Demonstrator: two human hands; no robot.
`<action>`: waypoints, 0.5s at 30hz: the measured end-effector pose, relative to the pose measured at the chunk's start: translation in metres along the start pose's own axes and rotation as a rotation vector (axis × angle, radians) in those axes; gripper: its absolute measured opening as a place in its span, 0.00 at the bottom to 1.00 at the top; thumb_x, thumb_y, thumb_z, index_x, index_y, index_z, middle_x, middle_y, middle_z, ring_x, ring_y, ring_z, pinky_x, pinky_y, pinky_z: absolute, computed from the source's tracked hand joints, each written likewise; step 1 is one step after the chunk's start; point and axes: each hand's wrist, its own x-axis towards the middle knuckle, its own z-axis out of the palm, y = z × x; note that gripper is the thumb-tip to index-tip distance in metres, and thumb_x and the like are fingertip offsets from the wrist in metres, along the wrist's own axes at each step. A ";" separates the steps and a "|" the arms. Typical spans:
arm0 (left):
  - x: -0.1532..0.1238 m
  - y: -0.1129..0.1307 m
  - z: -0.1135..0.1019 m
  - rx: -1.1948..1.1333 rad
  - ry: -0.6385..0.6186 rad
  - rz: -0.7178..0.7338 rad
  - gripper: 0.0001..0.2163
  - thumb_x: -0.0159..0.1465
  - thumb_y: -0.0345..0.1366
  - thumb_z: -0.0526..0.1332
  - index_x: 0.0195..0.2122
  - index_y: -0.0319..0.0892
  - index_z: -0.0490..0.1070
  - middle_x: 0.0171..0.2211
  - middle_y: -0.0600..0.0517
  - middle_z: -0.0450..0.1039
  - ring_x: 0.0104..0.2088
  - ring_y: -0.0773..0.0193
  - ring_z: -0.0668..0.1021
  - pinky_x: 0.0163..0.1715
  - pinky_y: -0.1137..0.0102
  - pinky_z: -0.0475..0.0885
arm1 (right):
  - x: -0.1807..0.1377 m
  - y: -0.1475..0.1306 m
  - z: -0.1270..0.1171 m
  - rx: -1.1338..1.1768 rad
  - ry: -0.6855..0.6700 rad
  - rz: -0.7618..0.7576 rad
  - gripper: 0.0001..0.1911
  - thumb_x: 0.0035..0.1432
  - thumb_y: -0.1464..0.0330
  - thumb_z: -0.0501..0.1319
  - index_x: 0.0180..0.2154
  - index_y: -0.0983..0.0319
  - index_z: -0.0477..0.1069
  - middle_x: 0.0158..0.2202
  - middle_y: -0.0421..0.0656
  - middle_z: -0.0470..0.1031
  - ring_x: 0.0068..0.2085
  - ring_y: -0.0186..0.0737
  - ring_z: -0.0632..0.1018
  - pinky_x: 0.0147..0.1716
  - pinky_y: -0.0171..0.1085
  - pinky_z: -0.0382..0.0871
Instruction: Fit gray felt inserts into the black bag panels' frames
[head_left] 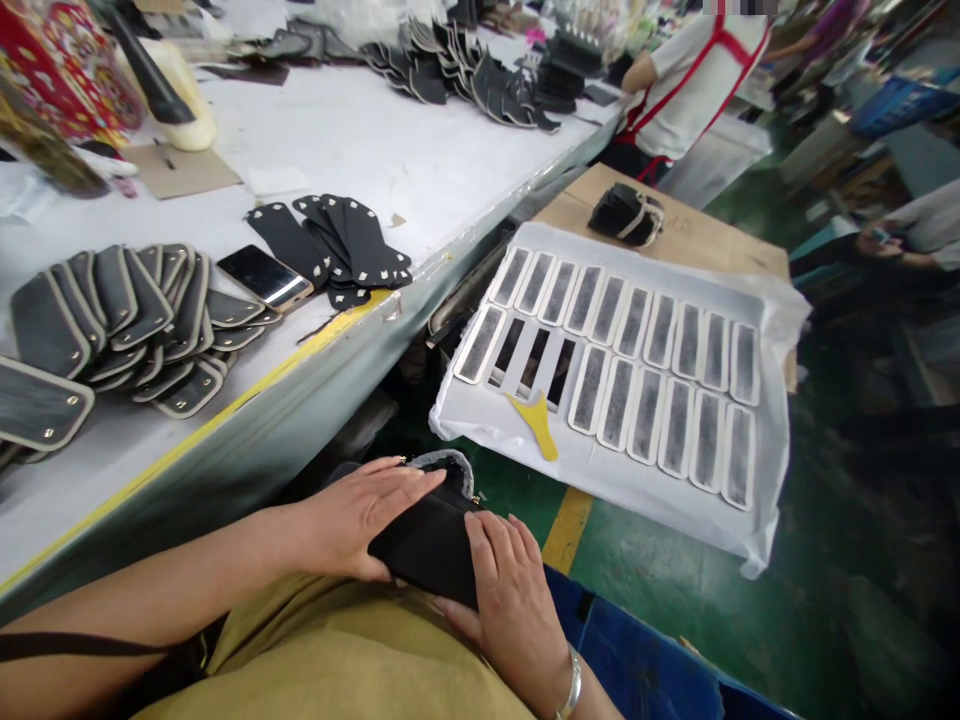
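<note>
A black handbag rests against my lap, its curved handle wrapped in clear plastic, with gold-coloured fittings at the ends. My left hand lies over the bag's left part, fingers stretched along the top edge and thumb on the near side. At the other end, my right hand is wrapped round the bag, fingers over the top and thumb underneath. The bag's far side and underside are hidden. Just beyond it, a yellow flat tool lies on a white-covered board.
Grey strips with pale borders stand in rows on the board. On the left table, grey panels, a phone and black pieces with metal studs lie near the yellow-taped edge. Beyond the board is a cardboard sheet; a person stands behind.
</note>
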 end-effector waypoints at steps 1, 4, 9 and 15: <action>-0.007 -0.006 -0.005 0.015 0.004 -0.020 0.51 0.49 0.41 0.67 0.65 0.47 0.31 0.61 0.42 0.56 0.59 0.51 0.62 0.59 0.53 0.50 | 0.000 0.000 0.000 -0.001 0.007 -0.005 0.39 0.48 0.50 0.63 0.54 0.68 0.62 0.50 0.54 0.69 0.51 0.52 0.68 0.55 0.52 0.59; -0.024 -0.020 -0.016 0.029 0.002 -0.070 0.52 0.48 0.41 0.68 0.64 0.48 0.30 0.59 0.43 0.59 0.58 0.51 0.63 0.58 0.53 0.52 | 0.000 0.000 0.000 -0.005 0.031 -0.011 0.38 0.48 0.51 0.63 0.54 0.67 0.61 0.50 0.53 0.69 0.51 0.52 0.69 0.55 0.52 0.60; -0.024 -0.023 -0.019 -0.023 0.025 -0.053 0.52 0.45 0.36 0.68 0.64 0.47 0.31 0.54 0.44 0.64 0.52 0.51 0.68 0.55 0.56 0.58 | 0.000 0.004 0.006 -0.033 0.026 -0.054 0.38 0.49 0.52 0.63 0.55 0.68 0.59 0.50 0.55 0.68 0.51 0.54 0.69 0.54 0.54 0.60; -0.022 -0.025 -0.015 -0.058 0.066 -0.040 0.50 0.45 0.36 0.67 0.64 0.46 0.35 0.53 0.45 0.65 0.51 0.51 0.69 0.56 0.54 0.55 | 0.002 0.001 0.000 -0.055 0.023 -0.048 0.37 0.49 0.52 0.62 0.54 0.68 0.59 0.48 0.55 0.68 0.50 0.54 0.70 0.55 0.55 0.58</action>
